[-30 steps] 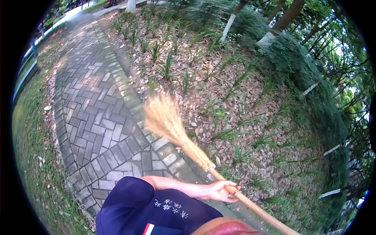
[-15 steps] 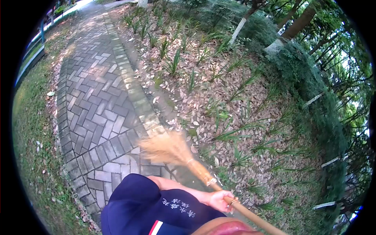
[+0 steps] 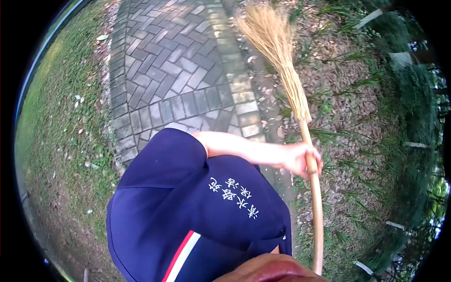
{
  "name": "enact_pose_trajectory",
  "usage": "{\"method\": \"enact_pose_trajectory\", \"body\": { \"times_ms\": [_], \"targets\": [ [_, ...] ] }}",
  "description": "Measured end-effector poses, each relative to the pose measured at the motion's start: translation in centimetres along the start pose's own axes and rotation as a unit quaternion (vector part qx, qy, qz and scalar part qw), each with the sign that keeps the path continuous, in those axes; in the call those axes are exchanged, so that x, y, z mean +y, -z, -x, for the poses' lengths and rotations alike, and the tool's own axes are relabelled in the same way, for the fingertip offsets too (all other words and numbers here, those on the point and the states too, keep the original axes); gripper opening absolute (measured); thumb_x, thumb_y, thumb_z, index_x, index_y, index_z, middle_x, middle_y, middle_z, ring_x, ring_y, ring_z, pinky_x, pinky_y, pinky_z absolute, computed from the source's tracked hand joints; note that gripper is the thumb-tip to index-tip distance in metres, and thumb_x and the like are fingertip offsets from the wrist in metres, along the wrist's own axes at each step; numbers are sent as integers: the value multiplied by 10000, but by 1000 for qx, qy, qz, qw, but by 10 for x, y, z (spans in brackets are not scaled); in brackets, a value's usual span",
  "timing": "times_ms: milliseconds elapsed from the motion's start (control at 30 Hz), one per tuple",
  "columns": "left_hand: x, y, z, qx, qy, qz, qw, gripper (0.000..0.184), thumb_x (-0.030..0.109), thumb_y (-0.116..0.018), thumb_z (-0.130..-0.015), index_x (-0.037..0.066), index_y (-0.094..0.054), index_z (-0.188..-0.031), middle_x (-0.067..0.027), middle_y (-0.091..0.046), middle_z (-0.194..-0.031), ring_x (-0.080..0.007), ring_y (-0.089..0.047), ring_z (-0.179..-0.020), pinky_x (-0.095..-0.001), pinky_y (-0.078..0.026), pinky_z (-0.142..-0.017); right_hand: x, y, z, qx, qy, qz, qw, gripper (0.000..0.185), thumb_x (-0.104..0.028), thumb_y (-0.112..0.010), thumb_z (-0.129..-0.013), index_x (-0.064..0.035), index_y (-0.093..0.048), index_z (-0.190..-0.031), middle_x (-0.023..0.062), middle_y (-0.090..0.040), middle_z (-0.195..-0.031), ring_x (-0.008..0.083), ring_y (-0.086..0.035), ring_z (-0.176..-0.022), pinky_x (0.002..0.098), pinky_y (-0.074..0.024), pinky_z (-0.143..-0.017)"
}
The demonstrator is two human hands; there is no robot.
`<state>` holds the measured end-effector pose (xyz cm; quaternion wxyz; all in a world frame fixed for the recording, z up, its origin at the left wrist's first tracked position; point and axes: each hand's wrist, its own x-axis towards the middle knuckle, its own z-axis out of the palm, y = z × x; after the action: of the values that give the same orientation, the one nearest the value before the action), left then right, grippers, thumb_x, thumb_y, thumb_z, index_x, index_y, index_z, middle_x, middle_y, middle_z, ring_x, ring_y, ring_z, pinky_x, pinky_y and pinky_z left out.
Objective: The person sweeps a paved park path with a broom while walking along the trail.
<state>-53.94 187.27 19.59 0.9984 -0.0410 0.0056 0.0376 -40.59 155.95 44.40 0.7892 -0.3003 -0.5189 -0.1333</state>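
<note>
My left hand [image 3: 299,159] is closed around the wooden handle of a straw broom [image 3: 285,66], a little below where the bristles are bound to it. The broom runs nearly upright through the view. Its fanned pale bristles lie over the edge of the leafy planted strip [image 3: 338,89], just right of the path's brick border [image 3: 244,101]. The handle's lower end passes out of sight beside my chin. My left forearm reaches across my dark blue shirt [image 3: 188,202]. My right hand is outside the picture.
A herringbone brick path [image 3: 169,61] stretches ahead. Grass [image 3: 66,127] with scattered leaves and pale bits borders it on the left. Low plants, dry leaves and white-painted trunks [image 3: 369,19] stand on the right.
The broom has swung away from the path's border toward the right and forward, with my left hand still gripping it. My view has tilted down, showing more of my shirt.
</note>
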Motion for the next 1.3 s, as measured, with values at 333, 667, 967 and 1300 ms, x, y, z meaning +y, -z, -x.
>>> {"method": "enact_pose_trajectory", "body": {
  "times_ms": [333,667,967,1300],
  "targets": [
    [192,101,126,193,-296,285,891,159,62,-546,-686,86,-403,-620,-3,-376,-552,-178,-415,-544,-348,-410,-615,221,-82,34,44,-124,-170,977,141,-67,-571,-597,-75,-431,-586,11,-379,-543,122,-330,-511,275,-268,-502],
    [490,106,264,279,-515,363,725,181,54,-530,-637,104,-365,-582,4,-375,-509,-163,-390,-490,-315,-402,-579,636,-420,52,33,-352,-371,859,138,-43,-596,-596,-41,-504,-699,12,-371,-550,130,-341,-505,270,-271,-550],
    [688,100,300,270,-452,428,735,204,63,-523,-673,108,-353,-569,1,-362,-482,-181,-404,-423,-346,-411,-503,704,-611,20,-48,-290,-207,933,131,-86,-576,-590,-67,-447,-594,13,-364,-527,121,-334,-502,259,-242,-511],
    [853,21,267,167,-60,254,951,247,61,-558,-725,110,-389,-552,-12,-414,-480,-165,-442,-445,-337,-425,-517,601,-809,87,-61,-160,-34,985,128,-69,-564,-645,-67,-447,-697,22,-408,-613,126,-407,-563,250,-340,-531]
  ]
}}
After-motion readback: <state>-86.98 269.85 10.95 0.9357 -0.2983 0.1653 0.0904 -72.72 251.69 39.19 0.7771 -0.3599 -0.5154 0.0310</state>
